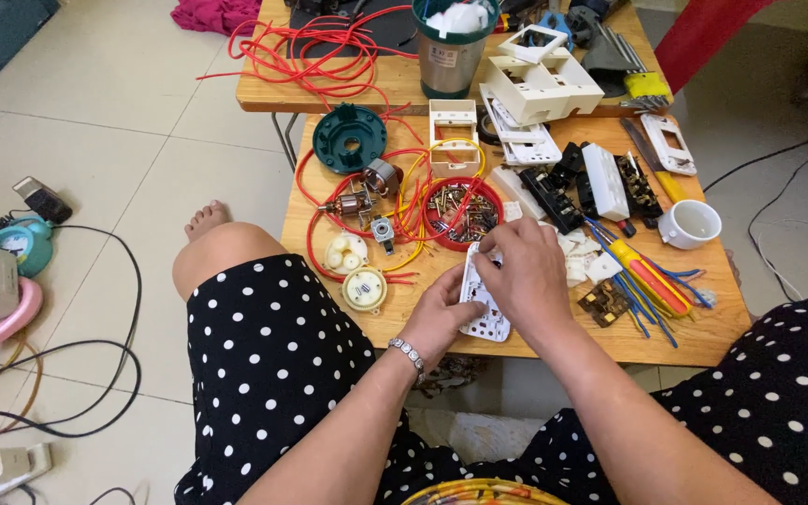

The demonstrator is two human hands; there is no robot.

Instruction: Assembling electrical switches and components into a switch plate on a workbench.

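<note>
A low wooden table (694,346) carries a steel cup (451,51) stuffed with white cloth at its far edge and a round red tray (460,213) of brass screws mid-table. Near the front edge, the left hand (441,313) and right hand (526,276) both pinch a white plastic switch plate (483,313), fingers curled.

A red bowl of screws (461,213) sits on the wooden table (694,341), with red wire (306,56) looped behind it. A white cup (691,224) stands near a yellow-handled screwdriver (645,274). A teal round cover (349,138) lies beside a steel can (449,58).
</note>
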